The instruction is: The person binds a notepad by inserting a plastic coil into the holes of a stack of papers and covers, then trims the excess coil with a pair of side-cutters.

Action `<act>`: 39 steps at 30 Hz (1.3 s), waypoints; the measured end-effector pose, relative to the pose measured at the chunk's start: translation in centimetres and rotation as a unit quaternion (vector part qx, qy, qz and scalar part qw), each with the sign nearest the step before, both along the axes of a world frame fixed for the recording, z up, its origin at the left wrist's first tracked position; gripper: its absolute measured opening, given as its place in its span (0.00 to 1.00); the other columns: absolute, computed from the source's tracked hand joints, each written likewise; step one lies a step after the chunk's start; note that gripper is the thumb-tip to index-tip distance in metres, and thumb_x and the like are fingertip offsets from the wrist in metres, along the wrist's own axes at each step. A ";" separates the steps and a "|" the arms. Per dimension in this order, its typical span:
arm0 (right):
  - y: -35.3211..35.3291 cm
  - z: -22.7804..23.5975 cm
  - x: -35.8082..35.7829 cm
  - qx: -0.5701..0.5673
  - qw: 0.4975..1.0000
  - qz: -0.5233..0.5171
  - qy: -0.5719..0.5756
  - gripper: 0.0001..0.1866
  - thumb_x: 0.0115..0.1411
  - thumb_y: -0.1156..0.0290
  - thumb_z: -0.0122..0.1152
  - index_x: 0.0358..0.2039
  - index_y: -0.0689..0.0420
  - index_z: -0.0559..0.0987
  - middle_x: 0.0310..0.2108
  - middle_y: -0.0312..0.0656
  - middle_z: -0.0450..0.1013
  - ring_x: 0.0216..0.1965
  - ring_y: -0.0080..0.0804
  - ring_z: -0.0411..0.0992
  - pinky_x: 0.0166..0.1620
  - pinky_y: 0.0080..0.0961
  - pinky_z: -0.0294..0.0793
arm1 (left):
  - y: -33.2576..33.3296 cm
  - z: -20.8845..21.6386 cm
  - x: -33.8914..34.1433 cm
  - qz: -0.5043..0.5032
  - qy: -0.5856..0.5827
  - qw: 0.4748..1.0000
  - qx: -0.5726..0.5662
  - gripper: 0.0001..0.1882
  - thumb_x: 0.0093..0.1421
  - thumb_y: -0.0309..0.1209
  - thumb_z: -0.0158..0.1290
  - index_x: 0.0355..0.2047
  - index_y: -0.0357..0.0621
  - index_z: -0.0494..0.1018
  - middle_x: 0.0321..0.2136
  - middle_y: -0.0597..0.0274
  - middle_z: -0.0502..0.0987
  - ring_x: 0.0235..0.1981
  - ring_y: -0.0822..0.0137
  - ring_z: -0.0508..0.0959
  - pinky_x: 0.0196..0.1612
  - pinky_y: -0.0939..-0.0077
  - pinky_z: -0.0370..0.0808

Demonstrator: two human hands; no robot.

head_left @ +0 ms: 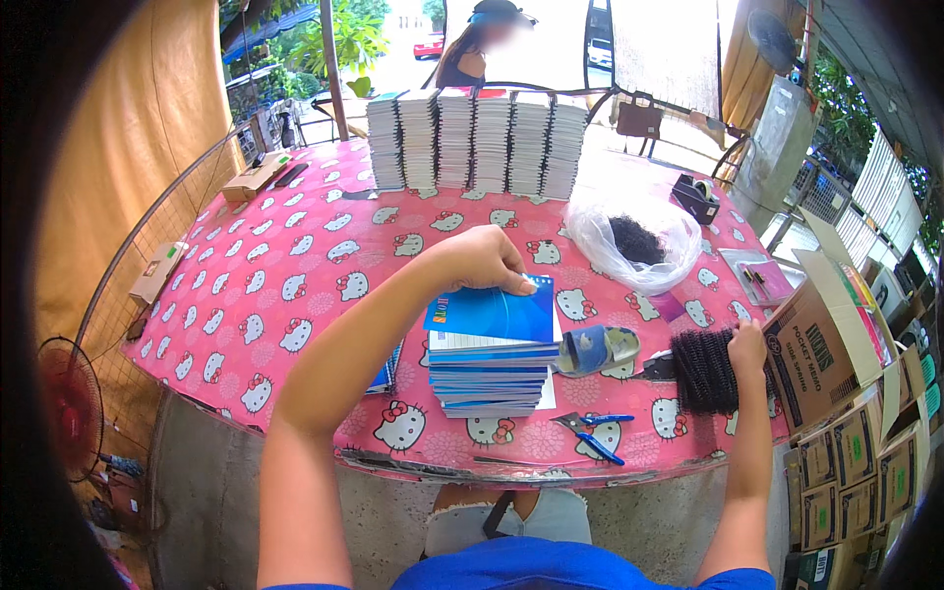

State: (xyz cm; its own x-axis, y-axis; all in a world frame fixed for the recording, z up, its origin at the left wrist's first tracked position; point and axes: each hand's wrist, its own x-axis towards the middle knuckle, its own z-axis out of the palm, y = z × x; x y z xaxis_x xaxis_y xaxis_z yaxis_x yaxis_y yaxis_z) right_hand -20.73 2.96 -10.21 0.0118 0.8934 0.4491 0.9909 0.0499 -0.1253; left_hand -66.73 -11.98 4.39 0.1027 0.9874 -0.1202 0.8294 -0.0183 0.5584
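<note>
My left hand (484, 260) pinches the top edge of a small pad with a blue cover (501, 310), whose edge has a row of punched holes. That pad lies tilted over a stack of blue-and-white pads (492, 379) in front of me. Over to the right, my right hand (749, 346) is closed at the edge of a bundle of black spiral binding coils (700, 374). Its fingertips are partly hidden among the coils. Blue-handled cutting pliers (598, 436) lie near the table's front edge. Between stack and coils sits a rounded blue-and-beige patterned thing (602, 349).
Tall stacks of spiral-bound pads (477, 143) stand at the back of the pink-covered table (324, 226). An open plastic bag (634, 241) holds more black coils. At right are a black tape dispenser (696, 199) and cardboard boxes (826, 339). Beyond the table is another person (472, 64).
</note>
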 end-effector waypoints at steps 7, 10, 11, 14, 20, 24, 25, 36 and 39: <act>-2.2 4.5 -6.8 0.031 0.969 0.227 0.096 0.07 0.53 0.79 0.54 0.34 0.64 0.74 0.35 0.53 0.70 0.40 0.52 0.70 0.44 0.41 0.68 | -1.6 0.4 0.5 -0.005 -0.026 0.996 0.090 0.17 0.46 0.37 0.65 0.35 0.42 0.81 0.25 0.54 0.80 0.27 0.66 0.79 0.35 0.70 0.75; -3.0 4.2 -9.2 0.029 0.964 0.237 0.117 0.06 0.52 0.81 0.54 0.33 0.64 0.74 0.35 0.53 0.70 0.40 0.52 0.70 0.44 0.41 0.68 | -1.3 -0.3 0.3 0.011 -0.028 0.994 0.104 0.15 0.47 0.34 0.64 0.36 0.42 0.81 0.26 0.57 0.81 0.27 0.69 0.79 0.34 0.73 0.75; -3.5 4.4 -9.9 0.015 0.960 0.239 0.145 0.06 0.51 0.81 0.55 0.32 0.64 0.75 0.34 0.53 0.71 0.41 0.52 0.70 0.45 0.41 0.68 | -1.5 -0.2 0.1 0.007 -0.028 0.992 0.126 0.15 0.47 0.34 0.64 0.36 0.42 0.81 0.26 0.57 0.81 0.27 0.69 0.79 0.34 0.73 0.75; -5.0 5.7 -10.9 0.017 0.946 0.286 0.154 0.09 0.52 0.80 0.56 0.36 0.64 0.75 0.33 0.50 0.73 0.39 0.46 0.73 0.43 0.35 0.70 | -3.6 1.9 1.4 0.027 -0.050 0.971 0.232 0.13 0.48 0.33 0.63 0.35 0.43 0.81 0.27 0.57 0.81 0.28 0.68 0.80 0.37 0.71 0.74; -10.9 11.0 -15.1 -0.259 0.738 0.495 0.379 0.25 0.54 0.80 0.60 0.54 0.60 0.70 0.32 0.38 0.76 0.33 0.21 0.72 0.38 0.20 0.72 | -7.3 -0.1 4.4 0.039 0.112 0.900 0.420 0.11 0.50 0.36 0.61 0.36 0.55 0.81 0.33 0.65 0.80 0.44 0.65 0.76 0.60 0.51 0.53; -15.0 11.6 -18.8 -0.392 0.569 0.563 0.454 0.35 0.56 0.80 0.59 0.64 0.56 0.59 0.32 0.38 0.76 0.33 0.21 0.72 0.38 0.21 0.72 | -9.1 -2.0 6.4 0.143 0.107 0.846 0.503 0.12 0.51 0.35 0.61 0.39 0.56 0.81 0.38 0.66 0.78 0.49 0.62 0.71 0.57 0.49 0.52; -15.4 11.2 -19.7 -0.415 0.550 0.577 0.439 0.34 0.56 0.80 0.59 0.64 0.55 0.61 0.33 0.38 0.75 0.33 0.20 0.71 0.38 0.19 0.72 | -8.9 -2.5 6.6 0.133 0.058 0.855 0.497 0.13 0.51 0.35 0.61 0.39 0.56 0.81 0.38 0.66 0.79 0.48 0.63 0.72 0.57 0.50 0.53; -13.2 15.5 -20.8 0.024 0.793 0.547 0.266 0.12 0.48 0.77 0.66 0.36 0.57 0.82 0.29 0.40 0.74 0.28 0.26 0.72 0.32 0.22 0.70 | -8.6 -1.2 6.4 0.159 -0.034 0.881 0.444 0.17 0.46 0.37 0.66 0.38 0.52 0.80 0.31 0.69 0.79 0.37 0.69 0.75 0.49 0.66 0.58; -12.5 15.8 -20.4 0.024 0.798 0.547 0.252 0.12 0.46 0.79 0.66 0.34 0.58 0.81 0.29 0.40 0.74 0.29 0.27 0.72 0.34 0.23 0.70 | -8.5 -1.4 6.8 0.171 -0.052 0.875 0.450 0.17 0.45 0.36 0.66 0.37 0.51 0.79 0.30 0.68 0.79 0.37 0.70 0.75 0.49 0.68 0.58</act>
